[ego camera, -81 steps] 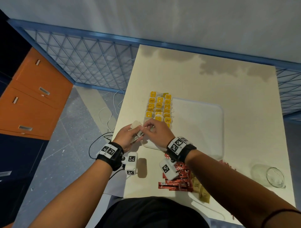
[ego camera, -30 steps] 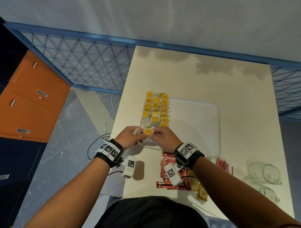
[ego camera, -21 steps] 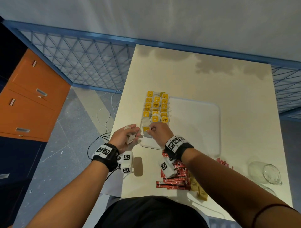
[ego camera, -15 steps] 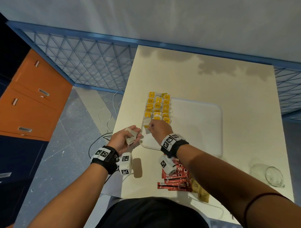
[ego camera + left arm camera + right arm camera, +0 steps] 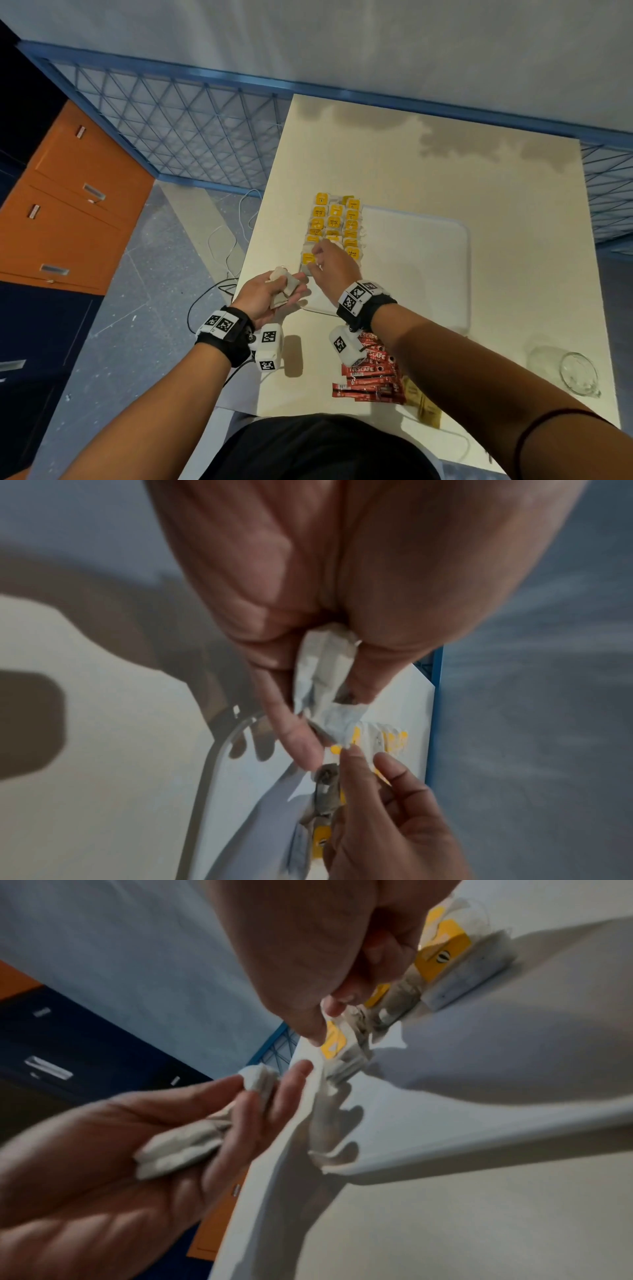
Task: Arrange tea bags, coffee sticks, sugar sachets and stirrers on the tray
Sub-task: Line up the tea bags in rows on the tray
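Table: pale cream top, carrying everything; stained patches at the far side.
Tray: white, rounded corners, set toward the table's left edge; most of its floor is bare.
Coffee sticks: a loose red pile on the table near the person, off the tray, not yet arranged.
Sugar sachets: what look like tan packets just right of the coffee sticks, partly under the right forearm.
Glass cup: clear, at the table's near right corner.
Tea bags on the tray: three tidy columns along the tray's left end, yellow tags facing up, white pouches overlapping like tiles.
Left hand: fingers curled round a small bunch of spare tea bags, held just beside the tray's near left corner.
Right hand: thumb and fingertips pinching one tea bag at the near end of the left column, pressing it onto the tray.
Stirrers: I cannot pick any out.
Doing it well: I'd say lay the pouch flat, tag up and square with the column, overlapping its neighbour evenly; let go gently so the string does not drag it askew.
Risk: the light bags look easy to nudge, so a careless wrist could upset the rows.
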Available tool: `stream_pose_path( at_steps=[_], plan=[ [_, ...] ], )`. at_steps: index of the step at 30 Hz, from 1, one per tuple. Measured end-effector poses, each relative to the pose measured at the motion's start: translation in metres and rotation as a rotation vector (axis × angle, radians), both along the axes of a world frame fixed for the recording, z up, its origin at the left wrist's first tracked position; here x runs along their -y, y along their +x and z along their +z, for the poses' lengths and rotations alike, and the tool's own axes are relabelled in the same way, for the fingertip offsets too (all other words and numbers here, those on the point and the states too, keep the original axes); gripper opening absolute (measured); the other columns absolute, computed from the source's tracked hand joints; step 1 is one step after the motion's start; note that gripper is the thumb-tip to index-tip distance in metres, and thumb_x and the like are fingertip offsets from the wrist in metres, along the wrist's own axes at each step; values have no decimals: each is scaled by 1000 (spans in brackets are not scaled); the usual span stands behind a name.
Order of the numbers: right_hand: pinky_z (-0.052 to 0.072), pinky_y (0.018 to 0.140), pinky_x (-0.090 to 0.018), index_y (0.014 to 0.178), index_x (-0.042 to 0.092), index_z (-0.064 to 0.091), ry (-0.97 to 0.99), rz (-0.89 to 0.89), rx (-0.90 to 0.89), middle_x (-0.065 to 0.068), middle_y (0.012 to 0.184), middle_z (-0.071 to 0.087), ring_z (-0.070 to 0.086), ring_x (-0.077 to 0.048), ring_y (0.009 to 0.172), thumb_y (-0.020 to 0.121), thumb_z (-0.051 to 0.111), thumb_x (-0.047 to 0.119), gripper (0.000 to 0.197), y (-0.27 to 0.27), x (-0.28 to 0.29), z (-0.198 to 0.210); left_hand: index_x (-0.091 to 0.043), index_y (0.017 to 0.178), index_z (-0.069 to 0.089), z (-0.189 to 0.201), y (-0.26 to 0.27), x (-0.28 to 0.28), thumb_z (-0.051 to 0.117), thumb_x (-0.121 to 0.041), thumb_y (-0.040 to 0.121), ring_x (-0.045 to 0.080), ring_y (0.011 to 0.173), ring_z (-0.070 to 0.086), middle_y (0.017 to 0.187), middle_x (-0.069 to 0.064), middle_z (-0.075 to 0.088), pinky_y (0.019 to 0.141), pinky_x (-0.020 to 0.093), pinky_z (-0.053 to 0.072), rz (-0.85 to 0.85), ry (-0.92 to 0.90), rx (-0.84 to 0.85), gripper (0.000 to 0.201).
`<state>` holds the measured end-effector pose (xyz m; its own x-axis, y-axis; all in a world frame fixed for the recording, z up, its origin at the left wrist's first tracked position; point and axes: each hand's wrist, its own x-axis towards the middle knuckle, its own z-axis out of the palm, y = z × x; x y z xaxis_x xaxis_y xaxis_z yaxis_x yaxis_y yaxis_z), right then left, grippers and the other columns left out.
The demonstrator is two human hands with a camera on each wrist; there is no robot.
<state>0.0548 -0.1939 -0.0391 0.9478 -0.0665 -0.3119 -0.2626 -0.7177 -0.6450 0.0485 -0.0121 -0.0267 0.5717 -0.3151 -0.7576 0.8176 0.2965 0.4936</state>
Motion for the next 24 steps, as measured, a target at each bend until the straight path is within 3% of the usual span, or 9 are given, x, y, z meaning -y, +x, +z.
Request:
stream_pose_path(
  at_steps=[3,6,9,11,13,16,19,22,24],
  plan=[
    [51,74,-33,98,24,67,144,13,46,9,89,65,61,-14,83,94,63,30,8,-7,1,9,4,121,58,1,0,3,44,-14,106,54,120,57,128,32,62,105,61,45,-6,7,-13,27],
    [57,75,-41,82,18,74,268,-22,-4,2,79,73,67,-17,79,94,62,36,24,-19,2,21,-2,127,60,5,0,5,40,-19,107,48,115,63,126,29,64,107,62,43,-28,-16,-2,32],
    [59,79,-41,78,19,76,381,-44,-76,4,76,74,73,-9,77,92,66,39,26,-31,2,26,-9,120,66,11,-1,8,37,-19,109,36,104,71,117,23,71,94,49,56,-67,-15,43,32],
    [60,79,-44,76,20,75,416,-47,-97,6,75,73,74,-6,75,91,67,34,21,-38,1,26,-10,123,65,13,-1,9,37,-20,109,36,113,68,123,24,68,93,45,58,-90,-13,49,33],
    [59,77,-44,75,21,72,380,-44,-78,11,74,71,70,1,72,90,66,25,17,-42,2,25,-10,126,65,14,-2,12,39,-20,108,37,116,66,124,23,68,86,44,60,-96,-5,39,33],
    [58,77,-42,79,26,68,294,-85,-35,14,80,70,65,-4,76,85,65,33,10,-46,4,21,-12,112,70,15,-5,17,44,-22,107,35,103,69,115,19,71,73,37,60,-127,68,21,28],
    [56,72,-37,78,29,62,225,-119,15,15,79,68,64,-3,74,86,66,34,10,-48,8,18,-6,111,68,14,-7,22,53,-23,104,36,99,65,109,21,66,69,35,60,-149,120,29,24],
    [52,65,-33,80,28,60,139,-112,65,12,78,68,63,-8,69,89,66,33,12,-49,14,21,-1,94,61,14,-8,26,56,-19,102,36,92,58,96,22,60,62,31,59,-123,130,19,20],
    [49,65,-32,83,25,62,101,-63,72,9,80,68,61,-11,73,91,66,31,11,-50,13,22,-3,97,62,14,-7,28,58,-20,101,32,88,65,95,20,67,62,29,60,-147,154,47,17]
  ],
)
